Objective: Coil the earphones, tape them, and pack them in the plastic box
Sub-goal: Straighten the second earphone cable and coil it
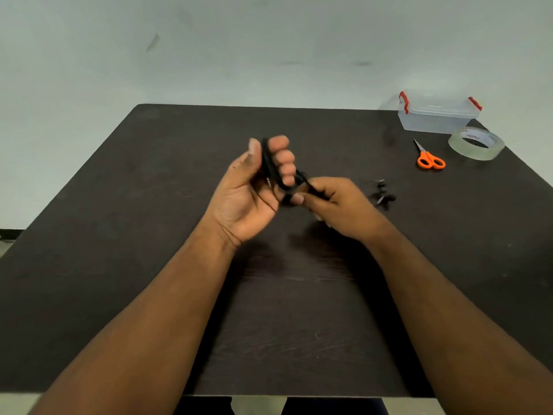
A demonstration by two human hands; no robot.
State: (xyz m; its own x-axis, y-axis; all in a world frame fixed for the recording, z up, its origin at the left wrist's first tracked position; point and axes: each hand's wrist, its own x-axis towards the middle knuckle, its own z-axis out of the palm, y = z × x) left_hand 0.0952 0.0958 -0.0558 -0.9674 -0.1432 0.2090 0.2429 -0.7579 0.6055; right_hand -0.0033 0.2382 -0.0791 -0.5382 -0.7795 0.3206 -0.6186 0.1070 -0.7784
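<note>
Nearest the camera, two bare forearms reach over the dark table (149, 205) and meet near its centre. The left hand (254, 187) is raised, palm toward the person, its fingers curled so the black earphones (270, 167) loop around them like a spool. The right hand (335, 205) pinches the loose cord just at 3 o'clock of it, likely feeding the next turn. The earbuds (383, 196) trail farther toward 3 o'clock. Orange scissors (429, 158), tape roll (475, 142) and plastic box (437, 113) wait at 1 o'clock, within reach.
</note>
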